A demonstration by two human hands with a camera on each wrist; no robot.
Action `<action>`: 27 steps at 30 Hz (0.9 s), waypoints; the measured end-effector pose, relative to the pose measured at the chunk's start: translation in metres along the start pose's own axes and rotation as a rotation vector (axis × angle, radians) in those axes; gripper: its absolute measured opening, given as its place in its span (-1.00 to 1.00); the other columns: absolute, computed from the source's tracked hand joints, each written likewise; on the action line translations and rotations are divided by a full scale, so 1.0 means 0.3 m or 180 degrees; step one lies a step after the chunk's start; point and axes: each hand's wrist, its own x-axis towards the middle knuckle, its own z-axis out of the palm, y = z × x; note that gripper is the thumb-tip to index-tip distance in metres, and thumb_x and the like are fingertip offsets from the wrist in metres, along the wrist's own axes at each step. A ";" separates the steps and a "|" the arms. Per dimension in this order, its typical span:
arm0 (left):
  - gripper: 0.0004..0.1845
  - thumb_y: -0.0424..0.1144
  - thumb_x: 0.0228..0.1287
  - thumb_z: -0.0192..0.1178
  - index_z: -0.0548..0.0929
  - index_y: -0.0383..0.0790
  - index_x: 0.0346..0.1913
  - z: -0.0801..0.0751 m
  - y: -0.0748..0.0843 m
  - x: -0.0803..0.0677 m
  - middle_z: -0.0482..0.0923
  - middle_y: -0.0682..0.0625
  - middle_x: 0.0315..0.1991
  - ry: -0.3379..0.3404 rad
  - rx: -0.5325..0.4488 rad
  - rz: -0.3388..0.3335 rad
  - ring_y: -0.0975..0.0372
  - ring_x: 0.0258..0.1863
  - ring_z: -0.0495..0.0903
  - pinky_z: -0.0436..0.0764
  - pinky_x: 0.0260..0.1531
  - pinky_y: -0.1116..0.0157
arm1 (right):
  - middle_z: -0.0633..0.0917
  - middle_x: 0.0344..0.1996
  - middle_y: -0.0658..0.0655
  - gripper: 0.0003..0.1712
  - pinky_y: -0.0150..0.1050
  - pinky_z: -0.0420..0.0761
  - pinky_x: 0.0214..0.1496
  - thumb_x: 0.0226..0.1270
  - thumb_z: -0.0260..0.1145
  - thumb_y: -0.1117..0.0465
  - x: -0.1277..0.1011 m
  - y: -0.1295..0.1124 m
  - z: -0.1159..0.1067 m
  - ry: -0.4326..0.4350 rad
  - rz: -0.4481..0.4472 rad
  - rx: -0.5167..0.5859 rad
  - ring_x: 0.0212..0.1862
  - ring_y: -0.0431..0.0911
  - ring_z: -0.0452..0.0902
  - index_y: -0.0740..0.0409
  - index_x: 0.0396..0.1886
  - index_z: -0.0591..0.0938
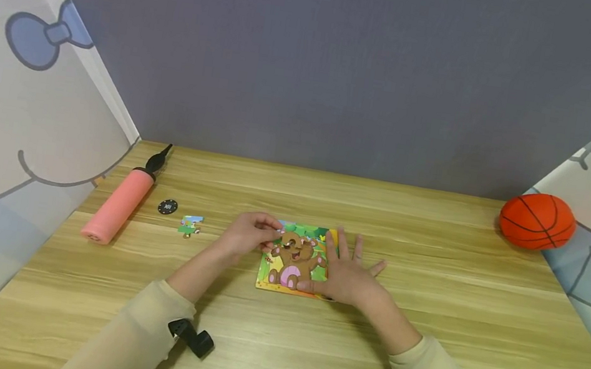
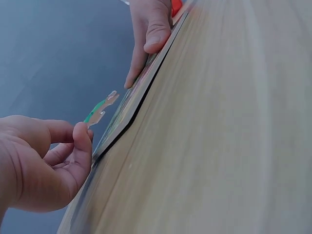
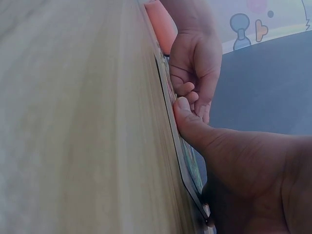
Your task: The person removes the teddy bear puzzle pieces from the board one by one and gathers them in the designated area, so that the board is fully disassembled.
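Wood-grain tabletop (image 1: 449,263), grey wall (image 1: 332,82) behind. Left hand (image 1: 247,234): thumb and fingers pinch one small puzzle piece (image 2: 99,110), tilted just above the left side of the bear puzzle board (image 1: 281,289), apparently not touching it. Right hand (image 1: 352,279): fingers spread wide over the board's right side, holding nothing. Board lies flat, looks mostly filled; exact gap can't be made out, left hand in the way. Outward left: loose puzzle pieces (image 1: 189,228), count unclear, then black chip (image 1: 167,207), then pink pump (image 1: 119,205). Far right: red ball (image 1: 536,221). Step in hand, best read: fitting a piece while the other hand steadies the board. Next move likely calls for levelling the piece, matching its edges to the gap, pressing it down flush
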 end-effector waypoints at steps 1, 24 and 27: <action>-0.82 -0.49 0.39 0.21 0.63 -0.47 -0.01 -0.007 -0.002 -0.002 0.62 -0.16 -0.24 0.0003 0.0012 0.0000 0.21 -0.44 0.55 0.63 -0.42 0.40 | -0.30 0.62 0.23 0.51 0.77 -0.28 0.07 -0.02 0.22 -0.68 0.000 0.000 0.000 -0.0001 0.0001 0.0005 0.53 0.42 -0.47 0.08 0.66 -0.18; -0.75 -0.40 0.44 0.21 0.59 -0.50 0.07 -0.166 -0.035 -0.047 0.61 -0.20 -0.20 0.0098 0.0188 -0.0099 0.21 -0.38 0.56 0.65 -0.36 0.37 | -0.30 0.62 0.23 0.52 0.78 -0.28 0.05 -0.03 0.21 -0.69 0.002 0.008 0.004 0.0046 -0.0046 0.0003 0.52 0.43 -0.46 0.08 0.66 -0.20; -0.76 -0.39 0.44 0.21 0.60 -0.48 0.06 -0.183 -0.035 -0.057 0.62 -0.17 -0.22 0.0157 0.0262 -0.0106 0.21 -0.40 0.57 0.64 -0.38 0.38 | -0.30 0.61 0.23 0.52 0.78 -0.29 0.05 -0.02 0.21 -0.68 0.002 0.006 0.003 0.0043 -0.0052 0.0014 0.52 0.44 -0.47 0.08 0.66 -0.19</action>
